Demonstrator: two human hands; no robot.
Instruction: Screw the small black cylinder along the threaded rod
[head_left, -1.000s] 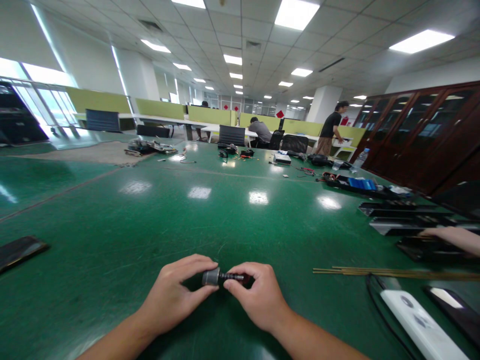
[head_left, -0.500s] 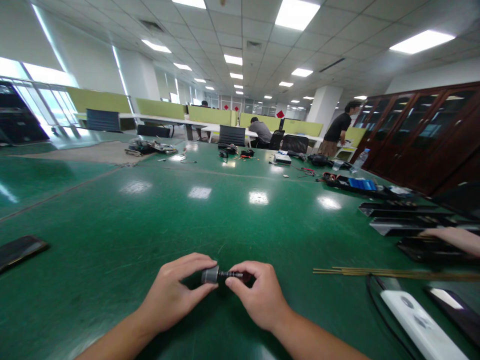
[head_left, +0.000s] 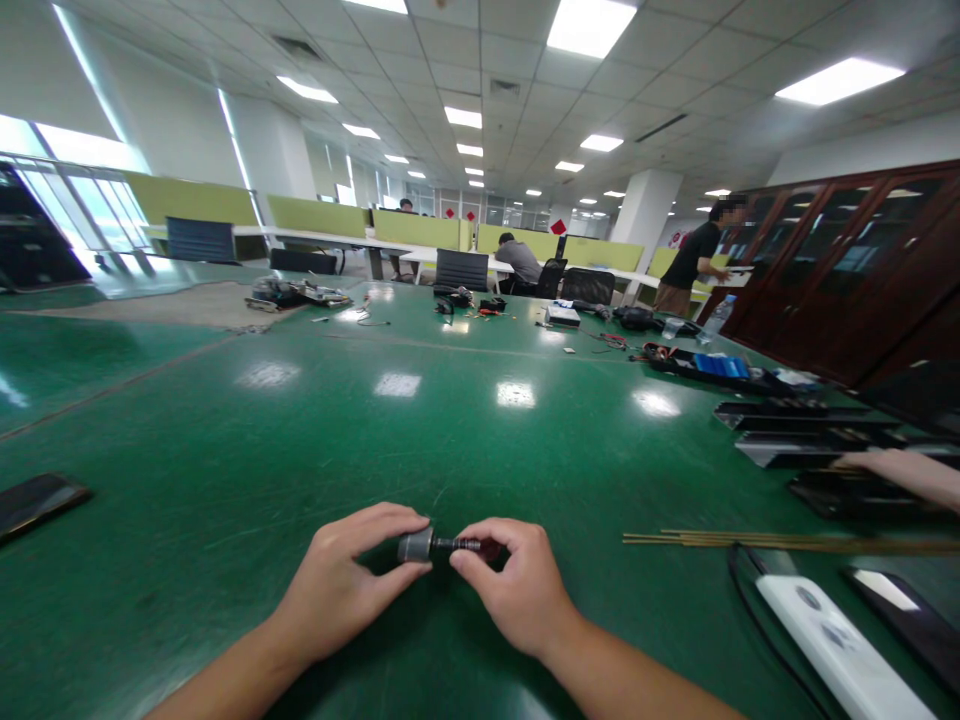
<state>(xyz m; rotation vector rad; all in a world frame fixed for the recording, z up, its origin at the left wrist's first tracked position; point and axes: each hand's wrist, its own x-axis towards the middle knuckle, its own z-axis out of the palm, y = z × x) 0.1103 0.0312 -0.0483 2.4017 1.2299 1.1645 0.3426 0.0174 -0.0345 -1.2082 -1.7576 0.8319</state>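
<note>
My left hand (head_left: 352, 575) grips a grey cylindrical part (head_left: 415, 545) between thumb and fingers, low in the middle of the head view. From that part a thin dark ridged shaft (head_left: 450, 544) runs to the right. My right hand (head_left: 517, 580) pinches the shaft's other end, where a dark reddish piece is partly hidden by the fingers. Both hands are just above or on the green table (head_left: 337, 430).
A phone (head_left: 41, 502) lies at the left. At the right are thin brass-coloured rods (head_left: 712, 540), a white power strip (head_left: 832, 640), a dark phone (head_left: 900, 610) and black metal channels (head_left: 810, 445). Another person's hand (head_left: 900, 472) touches a black part there.
The person standing at the back right has turned and now holds something light-coloured in front. My hands keep nearly the same grip, and the view has shifted slightly.
</note>
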